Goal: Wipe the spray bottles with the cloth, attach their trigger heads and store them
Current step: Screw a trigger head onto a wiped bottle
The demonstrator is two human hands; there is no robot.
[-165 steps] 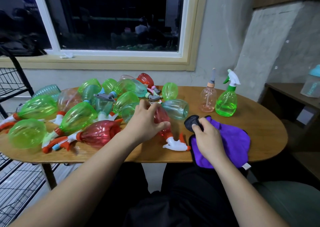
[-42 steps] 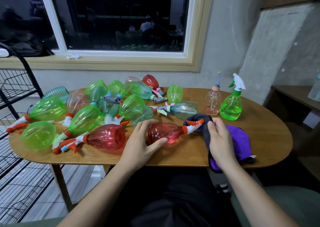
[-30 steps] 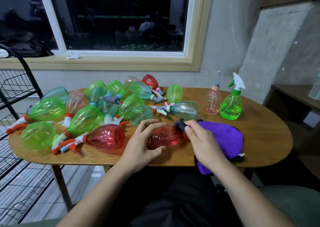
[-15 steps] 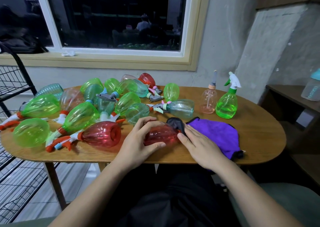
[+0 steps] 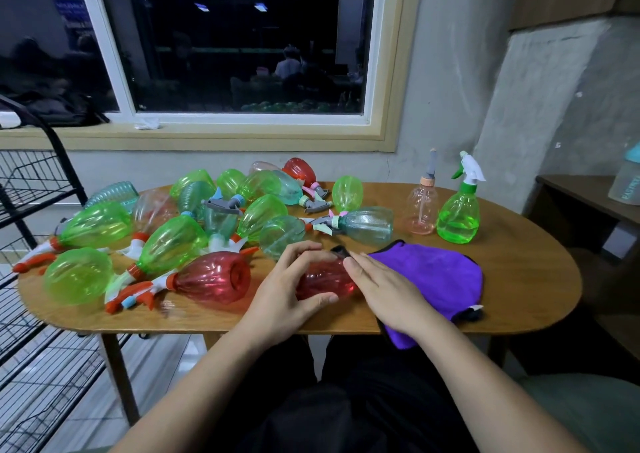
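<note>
Head view shows a red bottle (image 5: 325,278) lying on its side near the bench (image 5: 526,279) front edge; the left hand (image 5: 287,286) has its fingers wrapped around it. At 3 o'clock of the bottle, the right hand (image 5: 384,290) lies flat, fingers together, on a purple cloth (image 5: 436,276); more bottles (image 5: 173,241) are piled at 10 o'clock.
</note>
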